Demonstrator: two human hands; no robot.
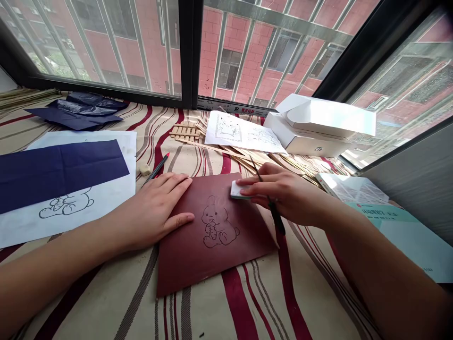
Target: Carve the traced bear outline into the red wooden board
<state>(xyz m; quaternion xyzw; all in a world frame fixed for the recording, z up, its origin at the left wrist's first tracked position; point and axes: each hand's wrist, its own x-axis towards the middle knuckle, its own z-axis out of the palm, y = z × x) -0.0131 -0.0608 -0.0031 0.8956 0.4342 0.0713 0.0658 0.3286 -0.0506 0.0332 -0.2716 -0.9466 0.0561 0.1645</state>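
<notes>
A dark red board [191, 259] with a rabbit-and-carrot drawing [217, 224] lies on the striped cloth. My left hand [159, 208] rests flat on the board's left edge, fingers spread. Near the board's upper right corner, my right hand [279, 193] pinches a small white eraser [240, 190] against the surface. A thin tool with a black handle [276, 218] is also tucked among the right hand's fingers, its narrow tip pointing up and away.
Left lie white paper [118, 189] and dark blue sheets [63, 167]. A pen [158, 166] and beige lump [144, 169] sit beyond my left hand. Behind are wooden sticks [230, 151], a printed sheet [244, 132] and a white box [314, 127]; books [399, 226] lie right.
</notes>
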